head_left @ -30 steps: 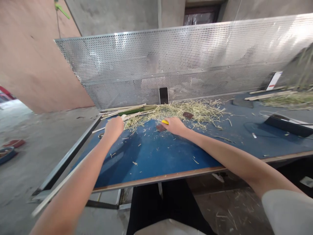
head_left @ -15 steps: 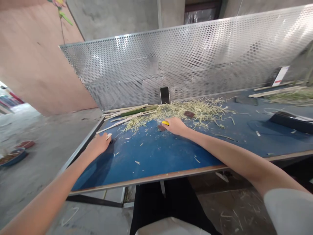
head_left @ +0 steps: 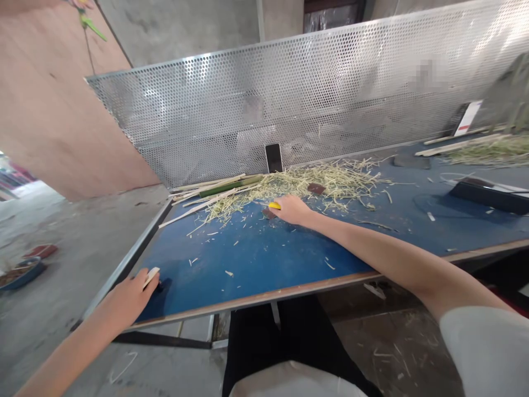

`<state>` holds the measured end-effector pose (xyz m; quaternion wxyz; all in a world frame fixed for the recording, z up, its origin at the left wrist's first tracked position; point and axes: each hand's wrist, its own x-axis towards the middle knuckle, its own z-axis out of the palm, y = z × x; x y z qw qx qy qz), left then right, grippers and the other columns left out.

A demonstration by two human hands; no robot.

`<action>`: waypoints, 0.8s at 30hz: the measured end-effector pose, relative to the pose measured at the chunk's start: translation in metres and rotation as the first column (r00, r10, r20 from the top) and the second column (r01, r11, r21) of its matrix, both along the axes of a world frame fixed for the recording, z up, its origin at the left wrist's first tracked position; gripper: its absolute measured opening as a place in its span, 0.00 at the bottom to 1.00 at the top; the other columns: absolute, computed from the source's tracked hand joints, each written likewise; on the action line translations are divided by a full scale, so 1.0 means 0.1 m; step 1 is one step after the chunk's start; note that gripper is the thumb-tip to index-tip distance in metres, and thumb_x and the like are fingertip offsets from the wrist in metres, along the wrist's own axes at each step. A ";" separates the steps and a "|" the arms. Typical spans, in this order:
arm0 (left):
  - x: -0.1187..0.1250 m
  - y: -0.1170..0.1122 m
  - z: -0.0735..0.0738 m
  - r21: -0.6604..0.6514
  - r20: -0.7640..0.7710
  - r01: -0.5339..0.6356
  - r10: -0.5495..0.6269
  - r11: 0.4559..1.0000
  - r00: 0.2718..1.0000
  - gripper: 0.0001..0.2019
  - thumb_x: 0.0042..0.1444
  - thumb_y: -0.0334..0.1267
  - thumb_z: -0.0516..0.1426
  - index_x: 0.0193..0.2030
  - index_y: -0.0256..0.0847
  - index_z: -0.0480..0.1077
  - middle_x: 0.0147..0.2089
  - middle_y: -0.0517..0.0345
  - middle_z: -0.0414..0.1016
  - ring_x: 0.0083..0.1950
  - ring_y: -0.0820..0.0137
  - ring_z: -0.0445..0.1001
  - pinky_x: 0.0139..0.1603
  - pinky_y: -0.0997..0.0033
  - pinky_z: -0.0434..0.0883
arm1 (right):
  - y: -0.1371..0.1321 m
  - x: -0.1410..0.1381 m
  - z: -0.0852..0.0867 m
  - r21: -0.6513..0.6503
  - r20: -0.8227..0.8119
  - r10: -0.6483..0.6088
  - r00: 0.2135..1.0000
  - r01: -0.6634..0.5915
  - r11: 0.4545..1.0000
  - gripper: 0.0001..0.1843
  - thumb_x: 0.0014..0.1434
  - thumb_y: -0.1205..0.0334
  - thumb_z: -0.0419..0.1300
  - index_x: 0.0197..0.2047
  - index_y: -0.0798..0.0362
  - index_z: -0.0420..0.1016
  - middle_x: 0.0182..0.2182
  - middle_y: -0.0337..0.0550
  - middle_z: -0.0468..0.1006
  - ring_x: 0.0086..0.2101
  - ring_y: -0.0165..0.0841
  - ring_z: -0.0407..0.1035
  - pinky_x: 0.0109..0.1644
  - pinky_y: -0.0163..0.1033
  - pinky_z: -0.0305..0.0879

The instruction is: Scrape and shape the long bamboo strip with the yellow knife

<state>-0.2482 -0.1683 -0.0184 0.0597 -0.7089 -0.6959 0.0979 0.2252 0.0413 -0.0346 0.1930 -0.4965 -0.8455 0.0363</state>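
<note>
My left hand [head_left: 134,292] is closed around a short pale bamboo strip [head_left: 151,277] over the table's near left corner. Only the strip's end shows past the fingers. Farther in, my right hand [head_left: 292,209] grips a yellow-handled tool [head_left: 274,205], seemingly a knife; its blade is hard to make out. Under its fingers lies a dark brown patch [head_left: 268,214]. A heap of pale green shavings [head_left: 334,184] spreads just behind the right hand. Long bamboo strips [head_left: 185,208] and a green bamboo piece [head_left: 229,186] lie at the back left.
A phone [head_left: 273,158] leans against the perforated metal screen [head_left: 215,121] behind the blue table [head_left: 248,264]. Another brown piece [head_left: 316,188] rests on the shavings. To the right are a dark box-shaped object [head_left: 491,196] and more strips [head_left: 463,146].
My left hand has moved toward me and to the left with the strip, down to the table's near corner. My right hand has stayed at nearly the same spot, still gripping the yellow-handled tool.
</note>
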 end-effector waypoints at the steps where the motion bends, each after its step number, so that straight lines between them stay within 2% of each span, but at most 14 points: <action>1: -0.01 -0.01 0.01 -0.014 -0.052 0.001 -0.002 1.000 0.999 0.19 0.52 0.37 0.52 0.47 0.42 0.79 0.50 0.38 0.81 0.39 0.45 0.79 0.48 0.44 0.73 | 0.00 0.00 0.00 0.001 0.000 0.000 1.000 0.000 1.000 0.19 0.72 0.48 0.54 0.36 0.51 0.76 0.30 0.46 0.78 0.30 0.36 0.66 0.34 0.42 0.52; 3: -0.02 0.00 0.05 -0.040 -0.178 0.000 -0.007 0.999 0.984 0.22 0.50 0.37 0.53 0.50 0.41 0.80 0.51 0.38 0.81 0.41 0.45 0.78 0.50 0.43 0.73 | 0.00 0.01 0.00 0.001 0.000 -0.004 1.000 0.004 1.000 0.19 0.72 0.48 0.54 0.36 0.51 0.76 0.30 0.46 0.78 0.30 0.36 0.66 0.34 0.42 0.52; 5: 0.00 0.02 0.11 -0.020 -0.220 -0.015 0.010 1.000 0.975 0.23 0.51 0.37 0.52 0.52 0.43 0.79 0.49 0.42 0.81 0.43 0.45 0.77 0.51 0.42 0.73 | 0.00 0.01 0.01 -0.008 -0.002 -0.005 1.000 0.005 1.000 0.19 0.72 0.48 0.54 0.36 0.51 0.76 0.30 0.46 0.78 0.29 0.35 0.65 0.33 0.42 0.51; 7: 0.06 0.07 0.20 0.027 -0.199 -0.016 0.021 1.000 0.980 0.23 0.55 0.36 0.48 0.51 0.47 0.78 0.46 0.47 0.82 0.44 0.46 0.76 0.52 0.43 0.73 | 0.00 0.01 0.02 -0.017 0.001 -0.005 1.000 0.005 1.000 0.19 0.72 0.49 0.54 0.36 0.52 0.75 0.29 0.46 0.77 0.29 0.35 0.64 0.32 0.42 0.50; 9: 0.20 0.18 0.31 0.079 -0.130 -0.008 0.019 0.997 0.991 0.21 0.59 0.37 0.46 0.49 0.46 0.78 0.44 0.48 0.82 0.47 0.46 0.76 0.53 0.46 0.72 | 0.00 0.01 0.02 -0.013 0.011 -0.008 1.000 0.009 1.000 0.19 0.72 0.49 0.54 0.35 0.52 0.75 0.29 0.45 0.77 0.29 0.35 0.63 0.32 0.41 0.49; 11: 0.45 0.33 0.44 0.075 -0.017 -0.043 0.044 0.996 0.999 0.19 0.65 0.42 0.45 0.47 0.42 0.77 0.42 0.45 0.81 0.47 0.47 0.78 0.51 0.50 0.71 | 0.01 0.01 0.01 0.003 0.022 -0.018 1.000 0.017 1.000 0.18 0.71 0.49 0.54 0.35 0.51 0.75 0.29 0.45 0.77 0.29 0.35 0.64 0.32 0.41 0.49; 13: 0.79 0.54 0.59 0.095 0.033 -0.073 0.071 0.993 0.997 0.24 0.71 0.50 0.41 0.44 0.39 0.75 0.37 0.43 0.79 0.42 0.50 0.78 0.43 0.56 0.70 | 0.01 0.02 -0.01 0.017 0.024 -0.021 0.999 0.020 1.000 0.18 0.71 0.50 0.55 0.35 0.51 0.75 0.29 0.45 0.77 0.30 0.35 0.64 0.33 0.41 0.48; 14: 0.99 0.65 0.66 0.075 0.112 -0.077 0.068 0.994 0.991 0.26 0.72 0.53 0.41 0.44 0.39 0.75 0.37 0.43 0.79 0.40 0.52 0.78 0.40 0.58 0.69 | 0.02 0.02 -0.01 0.021 0.024 -0.021 1.000 0.020 1.000 0.17 0.71 0.50 0.55 0.35 0.51 0.75 0.29 0.45 0.77 0.30 0.35 0.64 0.33 0.41 0.48; 17: 1.59 1.04 0.86 0.037 0.308 0.021 -0.031 0.999 0.951 0.23 0.72 0.53 0.45 0.40 0.41 0.75 0.33 0.47 0.78 0.34 0.58 0.76 0.37 0.63 0.65 | 0.04 0.08 0.01 0.036 0.015 -0.037 0.999 0.037 0.999 0.17 0.71 0.50 0.56 0.35 0.51 0.74 0.29 0.44 0.77 0.29 0.35 0.64 0.33 0.41 0.48; 19: 1.93 1.33 0.93 0.051 0.480 0.043 -0.062 0.998 0.875 0.21 0.72 0.51 0.49 0.36 0.42 0.74 0.31 0.49 0.77 0.29 0.63 0.72 0.34 0.65 0.62 | 0.07 0.14 0.04 0.046 0.000 -0.080 0.997 0.080 0.996 0.17 0.72 0.51 0.55 0.35 0.51 0.74 0.29 0.45 0.76 0.29 0.35 0.64 0.33 0.41 0.48; 20: 2.07 1.47 0.93 0.061 0.590 0.032 -0.062 0.998 0.805 0.19 0.71 0.49 0.51 0.34 0.41 0.74 0.29 0.50 0.77 0.27 0.65 0.69 0.33 0.65 0.61 | 0.09 0.17 0.06 0.049 -0.010 -0.110 0.994 0.111 0.993 0.17 0.72 0.51 0.54 0.35 0.52 0.74 0.29 0.45 0.76 0.29 0.35 0.64 0.33 0.41 0.48; 21: 2.19 1.61 0.90 0.037 0.716 -0.008 -0.021 0.999 0.697 0.17 0.69 0.47 0.54 0.31 0.41 0.73 0.27 0.50 0.75 0.25 0.67 0.67 0.31 0.66 0.59 | 0.10 0.21 0.08 0.051 -0.021 -0.142 0.990 0.143 0.988 0.17 0.72 0.52 0.54 0.35 0.52 0.74 0.29 0.46 0.76 0.29 0.35 0.65 0.33 0.41 0.48; 22: 2.29 1.74 0.85 -0.005 0.838 -0.048 0.030 0.999 0.545 0.15 0.67 0.45 0.58 0.30 0.41 0.72 0.26 0.51 0.74 0.23 0.69 0.64 0.28 0.67 0.57 | 0.12 0.24 0.10 0.055 -0.033 -0.171 0.985 0.172 0.984 0.17 0.72 0.52 0.54 0.35 0.52 0.74 0.29 0.46 0.76 0.30 0.36 0.65 0.33 0.41 0.49; 24: 2.44 1.96 0.70 -0.046 0.901 -0.039 0.058 0.998 0.430 0.13 0.65 0.44 0.60 0.30 0.41 0.70 0.26 0.54 0.73 0.19 0.73 0.59 0.25 0.69 0.54 | 0.14 0.29 0.12 0.059 -0.052 -0.205 0.977 0.208 0.976 0.19 0.72 0.49 0.54 0.35 0.51 0.73 0.29 0.46 0.77 0.30 0.36 0.66 0.33 0.41 0.50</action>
